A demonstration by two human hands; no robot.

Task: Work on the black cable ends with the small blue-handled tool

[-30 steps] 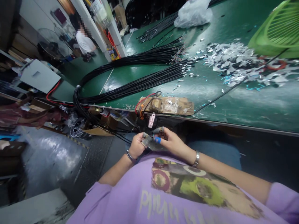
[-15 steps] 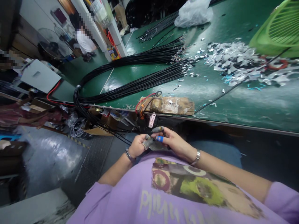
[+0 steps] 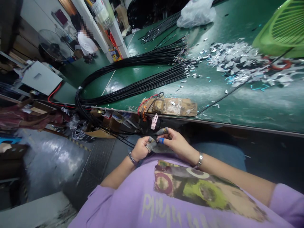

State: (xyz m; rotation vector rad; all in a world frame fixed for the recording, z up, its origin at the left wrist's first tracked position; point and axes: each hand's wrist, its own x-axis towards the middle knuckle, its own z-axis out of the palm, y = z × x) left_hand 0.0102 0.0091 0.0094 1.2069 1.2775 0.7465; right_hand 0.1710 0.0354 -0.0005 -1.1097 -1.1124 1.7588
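Note:
My left hand point(image 3: 142, 148) is closed in a pinch below the bench edge, its thumb and fingertip wrapped in grey tape. A few black cables point(image 3: 122, 138) hang down from the bench toward it, and one appears to end in its grip. Close beside it, my right hand point(image 3: 178, 143) has its fingers curled and pressed together, with blue tape on one digit and a grey wrap on another. Something thin and dark passes between its fingers, too small to make out. The fingertips of both hands nearly meet in front of the purple shirt point(image 3: 133, 190).
A long bundle of black cables point(image 3: 133, 85) curves over the green bench point(image 3: 239, 106). At the near edge lies a wooden block point(image 3: 182, 107) with red and black wires; a pink tag point(image 3: 154, 122) hangs there. Foil scraps point(image 3: 239, 63) lie beside a green basket point(image 3: 282, 30). A person point(image 3: 86, 42) sits farther back.
The right hand's fingers have shifted slightly, its blue-taped digit drawing a little away from the left fingertips. The left hand stays almost in place.

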